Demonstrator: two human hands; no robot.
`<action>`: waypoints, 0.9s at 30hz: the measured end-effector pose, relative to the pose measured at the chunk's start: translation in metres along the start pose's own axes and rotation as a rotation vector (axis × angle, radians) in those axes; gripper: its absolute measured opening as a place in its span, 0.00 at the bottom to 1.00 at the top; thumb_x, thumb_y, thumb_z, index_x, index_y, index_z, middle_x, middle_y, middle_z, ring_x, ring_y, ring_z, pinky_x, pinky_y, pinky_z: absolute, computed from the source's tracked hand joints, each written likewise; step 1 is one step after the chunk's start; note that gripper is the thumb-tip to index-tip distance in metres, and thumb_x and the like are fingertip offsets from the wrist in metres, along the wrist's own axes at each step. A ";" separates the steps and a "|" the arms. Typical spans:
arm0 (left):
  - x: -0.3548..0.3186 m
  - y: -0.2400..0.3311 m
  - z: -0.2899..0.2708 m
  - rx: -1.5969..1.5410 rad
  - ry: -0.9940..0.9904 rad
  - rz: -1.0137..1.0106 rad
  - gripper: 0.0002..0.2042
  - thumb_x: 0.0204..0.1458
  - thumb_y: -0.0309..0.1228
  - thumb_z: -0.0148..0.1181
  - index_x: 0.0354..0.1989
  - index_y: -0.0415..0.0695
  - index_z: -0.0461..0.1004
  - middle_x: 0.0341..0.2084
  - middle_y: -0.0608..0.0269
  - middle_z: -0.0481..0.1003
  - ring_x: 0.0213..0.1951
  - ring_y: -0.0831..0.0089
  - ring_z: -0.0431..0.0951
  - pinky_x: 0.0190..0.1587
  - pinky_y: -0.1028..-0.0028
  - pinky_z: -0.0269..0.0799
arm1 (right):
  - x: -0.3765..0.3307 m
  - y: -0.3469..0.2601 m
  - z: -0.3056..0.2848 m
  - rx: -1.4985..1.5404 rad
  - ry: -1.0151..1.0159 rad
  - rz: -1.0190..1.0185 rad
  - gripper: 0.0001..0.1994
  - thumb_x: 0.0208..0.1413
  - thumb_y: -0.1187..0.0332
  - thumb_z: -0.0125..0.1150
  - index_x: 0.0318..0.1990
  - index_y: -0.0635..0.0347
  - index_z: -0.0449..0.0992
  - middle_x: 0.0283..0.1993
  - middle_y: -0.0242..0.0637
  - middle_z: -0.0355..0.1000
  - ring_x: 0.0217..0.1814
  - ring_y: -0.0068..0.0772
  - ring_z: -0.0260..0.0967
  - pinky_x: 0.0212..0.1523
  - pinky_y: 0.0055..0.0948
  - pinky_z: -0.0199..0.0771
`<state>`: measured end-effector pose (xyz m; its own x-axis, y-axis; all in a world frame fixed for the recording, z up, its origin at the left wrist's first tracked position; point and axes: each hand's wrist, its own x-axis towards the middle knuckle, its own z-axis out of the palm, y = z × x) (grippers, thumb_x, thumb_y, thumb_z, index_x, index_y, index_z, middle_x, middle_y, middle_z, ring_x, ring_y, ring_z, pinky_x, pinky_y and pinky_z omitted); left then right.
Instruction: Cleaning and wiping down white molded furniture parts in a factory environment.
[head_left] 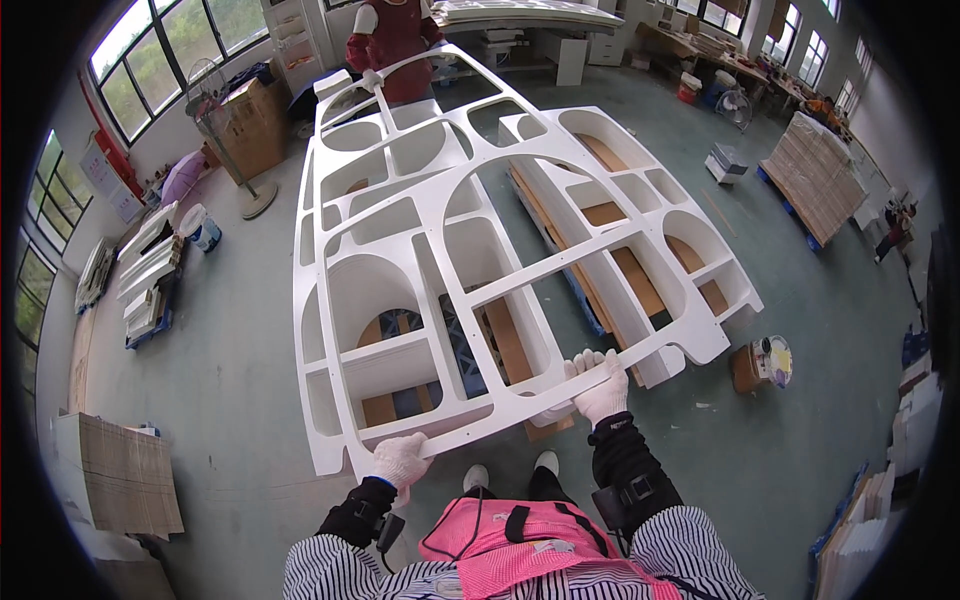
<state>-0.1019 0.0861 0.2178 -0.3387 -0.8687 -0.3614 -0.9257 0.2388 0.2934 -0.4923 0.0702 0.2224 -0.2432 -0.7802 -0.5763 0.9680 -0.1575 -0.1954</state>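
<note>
A large white panel frame (440,230) with many arched and rectangular cut-outs hangs flat in the air above white cabinet units (640,250) that stand on the floor. My left hand (400,461), in a white glove, grips its near edge at the left. My right hand (600,385), also gloved, grips the same edge further right. At the far end a person in a red top (392,40) holds the frame with a gloved hand (372,79).
A standing fan (215,120) and cardboard boxes (250,125) are at the far left. Stacked white boards (150,275) and a bucket (203,228) lie left. A paint can (772,360) sits right of the units. A wrapped pallet (815,175) stands far right.
</note>
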 end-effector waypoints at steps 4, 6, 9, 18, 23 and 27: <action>0.025 -0.022 0.029 0.097 -0.064 -0.171 0.17 0.51 0.47 0.63 0.41 0.48 0.78 0.35 0.53 0.81 0.42 0.53 0.82 0.48 0.55 0.75 | 0.054 -0.001 -0.034 -0.105 0.223 0.105 0.18 0.68 0.53 0.52 0.27 0.51 0.68 0.25 0.27 0.67 0.33 0.34 0.69 0.55 0.48 0.75; 0.036 -0.025 0.032 0.116 -0.074 -0.192 0.17 0.49 0.46 0.64 0.40 0.47 0.78 0.35 0.54 0.81 0.42 0.53 0.81 0.48 0.56 0.75 | 0.068 0.021 -0.051 -0.116 0.321 0.129 0.17 0.68 0.55 0.52 0.27 0.51 0.67 0.24 0.27 0.63 0.32 0.33 0.68 0.54 0.48 0.76; 0.063 -0.018 0.048 0.106 -0.040 -0.175 0.18 0.43 0.46 0.67 0.37 0.45 0.80 0.33 0.52 0.81 0.40 0.53 0.82 0.48 0.56 0.76 | 0.094 0.056 -0.097 -0.119 0.349 0.169 0.17 0.69 0.56 0.50 0.27 0.52 0.66 0.23 0.28 0.62 0.30 0.33 0.67 0.55 0.49 0.77; 0.124 -0.030 0.093 -0.115 -0.321 -0.139 0.39 0.45 0.68 0.54 0.44 0.40 0.83 0.41 0.44 0.82 0.46 0.52 0.83 0.50 0.58 0.77 | 0.151 0.117 -0.196 -0.174 0.480 0.426 0.11 0.68 0.63 0.41 0.34 0.56 0.67 0.28 0.35 0.66 0.31 0.40 0.67 0.47 0.53 0.74; 0.156 -0.055 0.091 -0.452 -0.468 -0.167 0.31 0.63 0.56 0.45 0.67 0.48 0.68 0.62 0.42 0.70 0.65 0.49 0.67 0.68 0.57 0.58 | 0.177 0.142 -0.227 -0.192 0.550 0.434 0.10 0.70 0.62 0.45 0.44 0.58 0.67 0.37 0.39 0.70 0.39 0.44 0.71 0.49 0.51 0.77; 0.180 -0.056 0.037 -0.335 -0.518 -0.371 0.35 0.59 0.63 0.41 0.56 0.44 0.77 0.54 0.40 0.75 0.60 0.44 0.72 0.63 0.53 0.64 | 0.207 0.157 -0.265 -0.113 0.444 0.431 0.10 0.69 0.64 0.47 0.48 0.60 0.66 0.46 0.43 0.69 0.48 0.46 0.70 0.51 0.51 0.77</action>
<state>-0.1174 -0.0677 0.1034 -0.1255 -0.5293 -0.8391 -0.9221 -0.2497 0.2954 -0.4066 0.0446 -0.1375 0.1412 -0.4301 -0.8916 0.9782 0.1989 0.0590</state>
